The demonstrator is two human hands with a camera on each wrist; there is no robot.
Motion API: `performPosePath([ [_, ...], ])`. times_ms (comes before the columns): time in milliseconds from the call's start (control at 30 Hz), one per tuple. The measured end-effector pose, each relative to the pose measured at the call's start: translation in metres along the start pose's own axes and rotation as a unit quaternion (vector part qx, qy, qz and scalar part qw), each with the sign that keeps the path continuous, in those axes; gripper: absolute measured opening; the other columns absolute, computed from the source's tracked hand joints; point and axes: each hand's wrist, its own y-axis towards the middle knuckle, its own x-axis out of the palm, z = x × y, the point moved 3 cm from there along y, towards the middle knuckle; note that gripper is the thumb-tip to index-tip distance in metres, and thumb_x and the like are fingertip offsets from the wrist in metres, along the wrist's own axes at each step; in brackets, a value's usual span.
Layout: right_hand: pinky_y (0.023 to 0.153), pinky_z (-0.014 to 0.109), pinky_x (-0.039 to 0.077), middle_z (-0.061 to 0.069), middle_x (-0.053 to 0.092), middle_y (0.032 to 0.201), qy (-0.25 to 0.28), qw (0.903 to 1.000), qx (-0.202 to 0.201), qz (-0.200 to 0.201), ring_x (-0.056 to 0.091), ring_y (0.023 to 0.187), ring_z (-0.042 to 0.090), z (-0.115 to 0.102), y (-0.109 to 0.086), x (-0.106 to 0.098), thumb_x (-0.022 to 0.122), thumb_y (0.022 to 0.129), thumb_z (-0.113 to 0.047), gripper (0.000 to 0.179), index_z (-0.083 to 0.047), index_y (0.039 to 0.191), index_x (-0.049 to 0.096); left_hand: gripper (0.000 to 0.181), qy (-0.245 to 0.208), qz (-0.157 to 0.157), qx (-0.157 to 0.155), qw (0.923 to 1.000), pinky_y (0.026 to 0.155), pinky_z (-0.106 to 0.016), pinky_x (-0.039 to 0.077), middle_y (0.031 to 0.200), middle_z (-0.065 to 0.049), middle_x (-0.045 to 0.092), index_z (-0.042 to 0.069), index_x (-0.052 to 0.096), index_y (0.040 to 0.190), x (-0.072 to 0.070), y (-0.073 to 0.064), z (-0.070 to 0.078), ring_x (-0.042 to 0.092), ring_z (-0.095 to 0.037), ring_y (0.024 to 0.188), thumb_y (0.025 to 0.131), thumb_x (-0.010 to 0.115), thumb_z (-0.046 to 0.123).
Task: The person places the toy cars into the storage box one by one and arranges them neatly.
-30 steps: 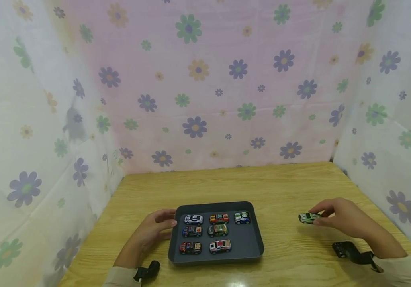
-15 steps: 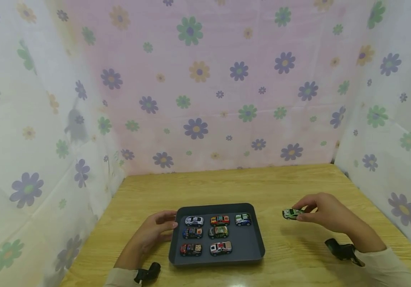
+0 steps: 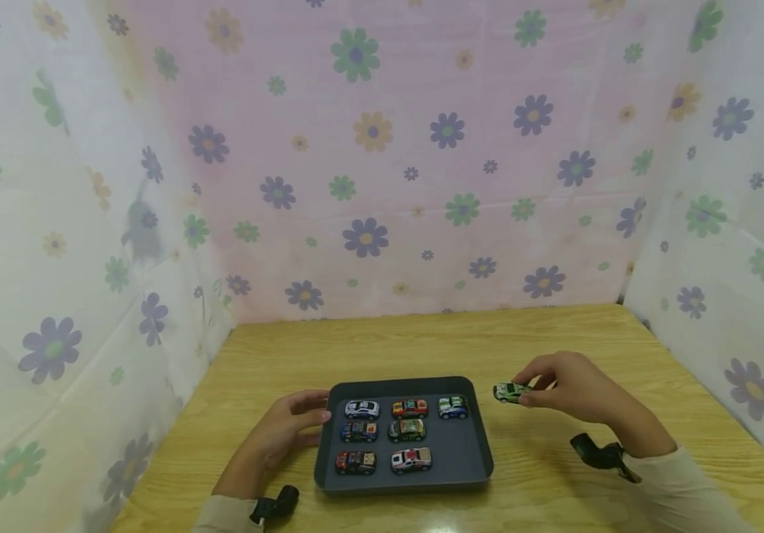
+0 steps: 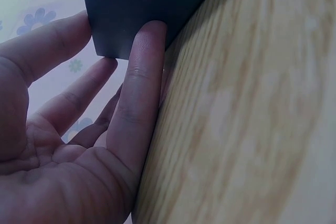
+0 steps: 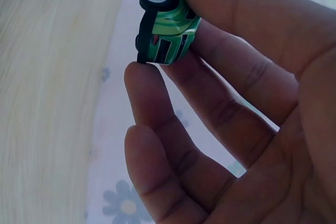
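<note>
A green toy car [image 3: 511, 392] is pinched between the thumb and fingers of my right hand [image 3: 565, 389], held above the table just right of the tray. Its green rear end and a wheel show in the right wrist view, where the toy car [image 5: 170, 30] sits at the fingertips. My left hand [image 3: 282, 433] rests against the left side of a dark grey tray [image 3: 402, 485]. Fairly straight fingers [image 4: 139, 87] touch the tray's outer wall in the left wrist view. Several toy cars stand inside, among them a white car [image 3: 362, 409] and a blue-green car [image 3: 452, 407].
The tray stands on a wooden table [image 3: 422, 348], near the front. Flower-patterned cloth [image 3: 395, 185] encloses the table at the back and both sides. A black wrist camera [image 3: 595, 451] hangs below the right forearm, another camera [image 3: 278, 503] by the left sleeve.
My right hand has carried the green toy car leftward from the table's right side to beside the tray's right rim. The left hand and the cars in the tray stay put.
</note>
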Motion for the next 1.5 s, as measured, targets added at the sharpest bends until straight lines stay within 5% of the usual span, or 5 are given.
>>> performPosePath([
  [1000,0.068,0.025,0.060,-0.007,0.075,0.109,0.015,0.9981,-0.057,-0.019,0.070,0.087,0.008,-0.030,0.038,0.049,0.082,0.090,-0.031,0.020,-0.024,0.109,0.080,0.060,0.007,0.001,0.002,1.0000,0.095,-0.047,0.062,0.149,-0.025,0.051,0.001,0.051,0.148,-0.001,0.002,0.000,0.066,-0.027,0.118,0.095,0.076,0.017],
  [1500,0.068,0.023,0.057,-0.008,0.075,0.102,0.017,0.9994,-0.027,-0.016,0.067,0.083,0.008,-0.041,0.045,0.069,0.084,0.088,-0.027,0.020,-0.020,0.106,0.082,0.056,0.012,-0.002,-0.002,0.9999,0.094,-0.047,0.062,0.148,-0.024,0.053,0.001,0.052,0.148,-0.001,0.002,0.000,0.067,-0.027,0.116,0.097,0.073,0.013],
])
